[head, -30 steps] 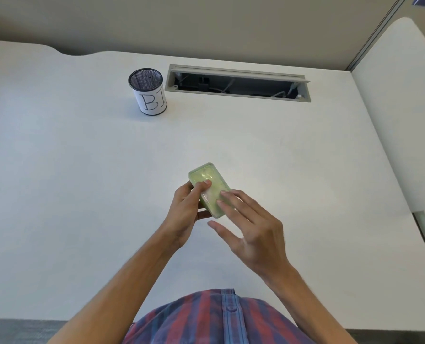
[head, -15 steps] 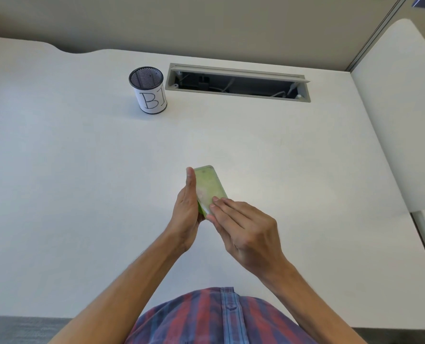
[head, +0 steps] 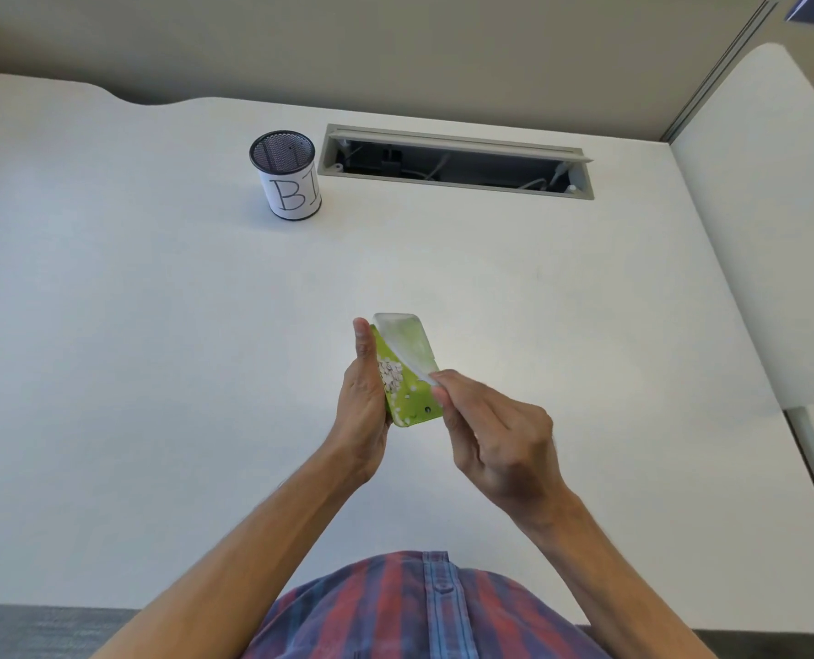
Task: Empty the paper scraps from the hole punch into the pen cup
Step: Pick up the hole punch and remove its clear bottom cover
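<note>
I hold a green hole punch (head: 412, 405) bottom-up above the middle of the white desk (head: 157, 349). My left hand (head: 363, 401) grips its left side. My right hand (head: 495, 435) pinches the near edge of its translucent bottom cover (head: 407, 344), which is peeled up and away from the body. White paper scraps (head: 390, 373) lie exposed on the green underside. The black mesh pen cup (head: 286, 176), wrapped in white paper lettered "BI", stands far back left, well apart from my hands.
An open grey cable slot (head: 457, 160) with wires sits in the desk just right of the cup. A second white desk surface (head: 771, 221) adjoins at the right. A beige partition wall (head: 395, 45) runs behind.
My right hand has pulled the translucent cover open from the punch's underside, exposing the paper scraps. The left hand keeps its hold in the same place.
</note>
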### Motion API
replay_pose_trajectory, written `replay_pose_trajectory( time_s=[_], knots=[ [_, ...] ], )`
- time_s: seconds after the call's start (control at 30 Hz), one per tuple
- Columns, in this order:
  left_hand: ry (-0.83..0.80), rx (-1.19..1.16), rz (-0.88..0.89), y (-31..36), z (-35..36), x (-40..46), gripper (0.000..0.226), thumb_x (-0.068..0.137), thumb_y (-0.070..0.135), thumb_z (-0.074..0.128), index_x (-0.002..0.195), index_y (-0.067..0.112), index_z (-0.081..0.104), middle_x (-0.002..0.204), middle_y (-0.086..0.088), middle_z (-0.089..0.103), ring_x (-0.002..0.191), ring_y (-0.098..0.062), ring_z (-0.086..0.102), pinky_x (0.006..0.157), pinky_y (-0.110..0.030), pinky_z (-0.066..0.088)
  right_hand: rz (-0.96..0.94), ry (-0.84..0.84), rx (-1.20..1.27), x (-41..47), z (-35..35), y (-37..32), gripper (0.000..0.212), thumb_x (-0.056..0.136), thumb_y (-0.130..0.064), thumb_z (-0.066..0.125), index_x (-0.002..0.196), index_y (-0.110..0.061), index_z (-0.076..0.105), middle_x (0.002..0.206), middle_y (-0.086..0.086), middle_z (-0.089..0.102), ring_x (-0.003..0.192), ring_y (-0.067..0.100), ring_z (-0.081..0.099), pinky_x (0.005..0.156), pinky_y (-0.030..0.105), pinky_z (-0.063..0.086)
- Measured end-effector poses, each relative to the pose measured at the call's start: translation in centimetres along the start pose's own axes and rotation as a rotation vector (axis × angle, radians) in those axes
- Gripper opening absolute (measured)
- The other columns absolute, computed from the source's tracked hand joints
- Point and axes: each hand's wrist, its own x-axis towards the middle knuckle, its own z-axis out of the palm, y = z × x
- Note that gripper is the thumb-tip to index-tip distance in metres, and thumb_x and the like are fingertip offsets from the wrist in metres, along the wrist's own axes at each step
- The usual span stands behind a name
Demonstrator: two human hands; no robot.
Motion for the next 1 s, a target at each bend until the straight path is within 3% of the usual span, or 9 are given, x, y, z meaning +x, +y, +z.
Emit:
replay_pose_trajectory(
  time_s=[0.13,0.27,0.37,0.47,0.57,0.73,1.0],
  knots=[
    [-0.01,-0.021,-0.029,-0.1,-0.2,-0.1,0.069,0.07,0.075,0.036,0.107,0.026,0.067,0.092,0.0,0.078,0.1,-0.025,0.07,0.096,-0.044,0.053,0.251,0.058,0.11,0.4,-0.5,0.3,0.026,0.097,-0.015,0.055,0.091,0.001,0.075,0.087,-0.002,0.075,0.079,0.007,0.067,0.067,0.009,0.047],
    [0.022,-0.009,-0.037,0.3,-0.1,-0.4,0.066,0.069,0.075,0.038,0.107,0.028,0.065,0.096,-0.008,0.073,0.099,-0.036,0.068,0.091,-0.047,0.056,0.866,0.179,0.462,1.1,-0.8,0.3,0.018,0.098,-0.02,0.058,0.096,-0.017,0.076,0.09,-0.018,0.074,0.086,-0.006,0.068,0.075,0.013,0.052],
    [0.043,-0.009,-0.041,0.4,-0.1,-0.4,0.063,0.07,0.074,0.04,0.105,0.028,0.064,0.095,-0.01,0.07,0.101,-0.038,0.068,0.095,-0.051,0.055,1.211,0.241,0.63,1.2,-0.6,1.0,0.02,0.099,-0.021,0.058,0.09,-0.025,0.075,0.084,-0.017,0.075,0.084,0.005,0.069,0.07,0.022,0.057],
    [0.057,-0.014,-0.053,0.3,-0.3,-0.4,0.062,0.07,0.074,0.041,0.104,0.028,0.065,0.094,-0.008,0.071,0.104,-0.042,0.068,0.096,-0.052,0.054,1.403,0.243,0.668,0.4,-0.4,1.8,0.021,0.098,-0.026,0.059,0.087,-0.023,0.077,0.071,-0.016,0.071,0.07,0.005,0.062,0.058,0.021,0.053],
    [0.06,-0.011,-0.055,0.2,-0.6,-0.3,0.057,0.076,0.072,0.04,0.101,0.028,0.066,0.091,-0.008,0.071,0.093,-0.039,0.071,0.091,-0.049,0.057,1.544,0.25,0.693,-1.0,0.0,2.6,0.021,0.097,-0.026,0.061,0.084,-0.021,0.076,0.061,-0.016,0.065,0.061,0.001,0.058,0.052,0.018,0.049],
    [0.05,-0.016,-0.043,-0.5,-1.4,-0.2,0.049,0.095,0.063,0.033,0.103,0.027,0.064,0.075,-0.001,0.075,0.069,-0.028,0.075,0.081,-0.042,0.058,1.642,0.19,0.708,-3.7,0.5,3.6,0.021,0.096,-0.023,0.062,0.083,-0.016,0.076,0.071,-0.009,0.068,0.065,0.005,0.063,0.052,0.018,0.051],
    [0.057,-0.033,-0.041,-0.7,-2.5,-0.4,0.05,0.09,0.066,0.036,0.108,0.027,0.062,0.071,0.001,0.075,0.066,-0.025,0.075,0.069,-0.036,0.058,1.597,0.049,0.623,-6.6,0.8,4.6,0.02,0.096,-0.02,0.063,0.087,-0.009,0.077,0.075,0.003,0.07,0.07,0.013,0.066,0.064,0.021,0.057]
  ],
)
